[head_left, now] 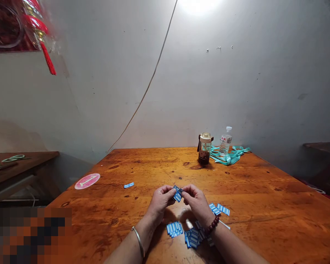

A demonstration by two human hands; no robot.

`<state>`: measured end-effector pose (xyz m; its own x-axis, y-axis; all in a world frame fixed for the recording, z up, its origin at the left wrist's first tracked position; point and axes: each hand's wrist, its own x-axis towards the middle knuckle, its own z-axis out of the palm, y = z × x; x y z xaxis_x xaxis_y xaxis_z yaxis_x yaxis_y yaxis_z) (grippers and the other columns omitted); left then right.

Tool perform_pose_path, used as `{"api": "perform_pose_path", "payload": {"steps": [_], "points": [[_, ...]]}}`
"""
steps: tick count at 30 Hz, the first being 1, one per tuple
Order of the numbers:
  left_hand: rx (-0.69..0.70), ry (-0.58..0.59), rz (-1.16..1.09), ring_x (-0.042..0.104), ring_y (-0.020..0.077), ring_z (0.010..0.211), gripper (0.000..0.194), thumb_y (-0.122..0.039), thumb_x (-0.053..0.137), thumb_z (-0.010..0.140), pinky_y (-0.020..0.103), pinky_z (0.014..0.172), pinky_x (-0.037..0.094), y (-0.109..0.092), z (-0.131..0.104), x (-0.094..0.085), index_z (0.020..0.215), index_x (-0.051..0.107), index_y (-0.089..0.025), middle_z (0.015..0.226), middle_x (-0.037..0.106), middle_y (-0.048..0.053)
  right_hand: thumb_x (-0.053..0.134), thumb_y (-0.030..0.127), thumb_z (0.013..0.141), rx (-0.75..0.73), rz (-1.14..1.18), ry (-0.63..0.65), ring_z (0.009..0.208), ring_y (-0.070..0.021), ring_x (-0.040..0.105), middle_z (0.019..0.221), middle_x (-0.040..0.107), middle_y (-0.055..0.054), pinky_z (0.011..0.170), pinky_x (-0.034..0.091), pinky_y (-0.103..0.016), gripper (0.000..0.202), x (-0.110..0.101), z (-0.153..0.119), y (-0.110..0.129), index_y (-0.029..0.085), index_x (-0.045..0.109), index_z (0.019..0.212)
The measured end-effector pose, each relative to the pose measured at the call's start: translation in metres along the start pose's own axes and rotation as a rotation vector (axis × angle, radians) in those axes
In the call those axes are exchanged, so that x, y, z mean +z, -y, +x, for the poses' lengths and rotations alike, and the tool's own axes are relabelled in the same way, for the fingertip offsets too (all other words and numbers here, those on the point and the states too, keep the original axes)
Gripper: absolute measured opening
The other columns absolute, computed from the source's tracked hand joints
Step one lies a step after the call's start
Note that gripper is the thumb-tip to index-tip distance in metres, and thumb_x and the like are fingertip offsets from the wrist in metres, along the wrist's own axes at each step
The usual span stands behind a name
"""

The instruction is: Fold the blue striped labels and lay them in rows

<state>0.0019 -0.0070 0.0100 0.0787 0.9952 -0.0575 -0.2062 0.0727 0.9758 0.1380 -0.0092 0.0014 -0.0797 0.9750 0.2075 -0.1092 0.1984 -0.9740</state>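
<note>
Over the middle of the wooden table [143, 223], my left hand [161, 200] pinches one side of a small blue-and-white striped label piece [177, 195]. The fingertips of my right hand [194, 198] close on its other side. Below the hands lies a small fanned stack of similar blue-and-white labels [174, 229]. Beside it, a looser heap of labels [193, 237] is partly covered by my right wrist. Past that wrist, more labels [219, 209] lie flat. One small blue-and-white piece [128, 185] sits alone, farther off to the left.
A round pink sticker [87, 181] lies at the table's left edge. Toward the back right stand a lidded jar with dark contents [204, 152] and a water bottle [225, 141], with turquoise ribbon [232, 157] around the bottle. Scissors [13, 158] rest on a side table at left.
</note>
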Motion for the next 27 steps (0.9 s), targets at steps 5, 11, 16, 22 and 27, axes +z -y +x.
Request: {"api": "perform_pose_path", "payload": {"steps": [5, 11, 16, 22, 27], "points": [[0.021, 0.011, -0.016, 0.05, 0.0073, 0.055, 0.024, -0.035, 0.066, 0.059, 0.017, 0.052, 0.036, 0.0025, -0.0002, 0.0014, 0.068, 0.059, -0.013, 0.063, 0.057, 0.001, 0.057, 0.032, 0.067, 0.025, 0.025, 0.022, 0.05, -0.0072, 0.042, 0.06, 0.049, 0.003, 0.047, 0.034, -0.019, 0.017, 0.0008, -0.0004, -0.0017, 0.015, 0.053, 0.066], [-0.005, 0.055, -0.043, 0.051, 0.0077, 0.059, 0.024, -0.036, 0.061, 0.065, 0.018, 0.054, 0.038, 0.0018, -0.003, 0.0019, 0.072, 0.06, -0.014, 0.067, 0.058, 0.001, 0.058, 0.028, 0.066, 0.071, 0.079, 0.031, 0.048, -0.0063, 0.04, 0.058, 0.046, 0.004, 0.045, 0.032, -0.018, 0.016, -0.0011, 0.0025, -0.0046, 0.015, 0.051, 0.064], [-0.014, 0.075, -0.026, 0.051, 0.0074, 0.06, 0.026, -0.037, 0.058, 0.068, 0.017, 0.055, 0.038, 0.0018, -0.0037, -0.0004, 0.08, 0.06, -0.014, 0.072, 0.06, 0.003, 0.057, 0.029, 0.067, 0.082, 0.09, 0.042, 0.048, -0.0063, 0.04, 0.058, 0.046, 0.005, 0.046, 0.032, -0.018, 0.016, -0.0033, 0.003, -0.0039, 0.015, 0.05, 0.065], [0.007, 0.106, 0.014, 0.05, 0.008, 0.059, 0.028, -0.039, 0.055, 0.071, 0.019, 0.055, 0.04, 0.0004, -0.0042, 0.0034, 0.076, 0.06, -0.012, 0.068, 0.059, 0.003, 0.057, 0.031, 0.067, 0.013, 0.016, -0.001, 0.049, -0.0073, 0.04, 0.058, 0.047, 0.004, 0.047, 0.033, -0.019, 0.017, -0.0037, 0.0042, -0.0074, 0.016, 0.051, 0.065], [-0.025, 0.102, -0.005, 0.05, 0.0075, 0.056, 0.023, -0.032, 0.062, 0.065, 0.019, 0.054, 0.04, 0.0013, -0.0035, 0.0035, 0.075, 0.06, -0.011, 0.066, 0.059, 0.003, 0.056, 0.028, 0.068, -0.014, -0.008, -0.005, 0.051, -0.0077, 0.041, 0.059, 0.048, 0.003, 0.048, 0.034, -0.019, 0.014, -0.0033, 0.0039, -0.0079, 0.015, 0.051, 0.065]]}}
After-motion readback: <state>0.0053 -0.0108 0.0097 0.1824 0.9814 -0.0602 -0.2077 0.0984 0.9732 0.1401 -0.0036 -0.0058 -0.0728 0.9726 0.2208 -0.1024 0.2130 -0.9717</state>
